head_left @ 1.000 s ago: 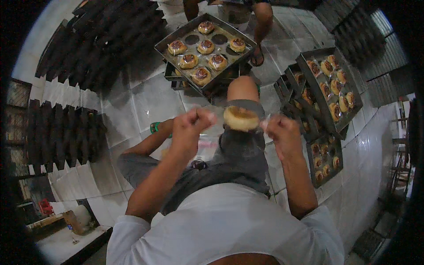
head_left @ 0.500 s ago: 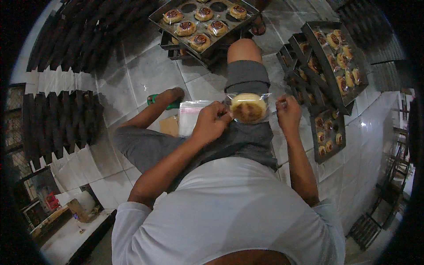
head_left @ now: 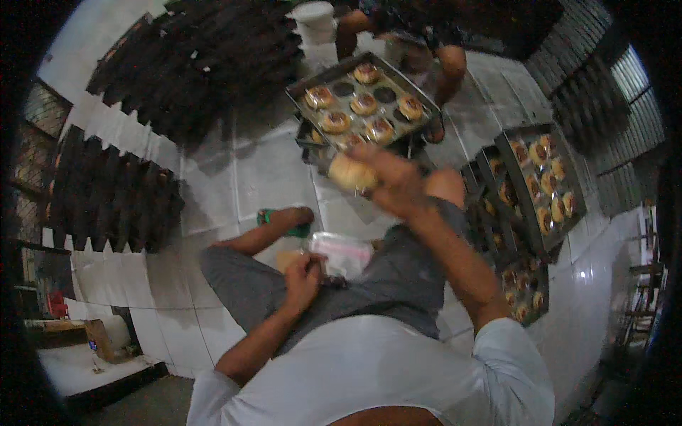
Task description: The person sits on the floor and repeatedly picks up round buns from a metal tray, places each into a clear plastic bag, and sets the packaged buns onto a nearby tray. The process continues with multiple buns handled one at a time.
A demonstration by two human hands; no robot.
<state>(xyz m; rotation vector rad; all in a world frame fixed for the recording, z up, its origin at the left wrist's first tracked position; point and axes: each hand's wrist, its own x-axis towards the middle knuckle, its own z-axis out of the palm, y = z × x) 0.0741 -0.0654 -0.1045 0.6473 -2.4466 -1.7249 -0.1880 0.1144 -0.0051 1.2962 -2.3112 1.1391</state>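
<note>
Head view, right fingers (head_left: 385,163) pinching bun (head_left: 348,175), left fingers (head_left: 312,267) near plastic packet (head_left: 347,254), grip unclear.

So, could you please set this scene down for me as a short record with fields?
Right hand: blurred, holding a bun out by the near side of the front tray
Left hand: low, at the left edge of the plastic bags; contact unclear
Front tray: topped buns, with some dark round places bare
Right side: stacked trays with more buns
Far side: another person's leg beyond the front tray
Unclear: whether the held bun is wrapped
</note>
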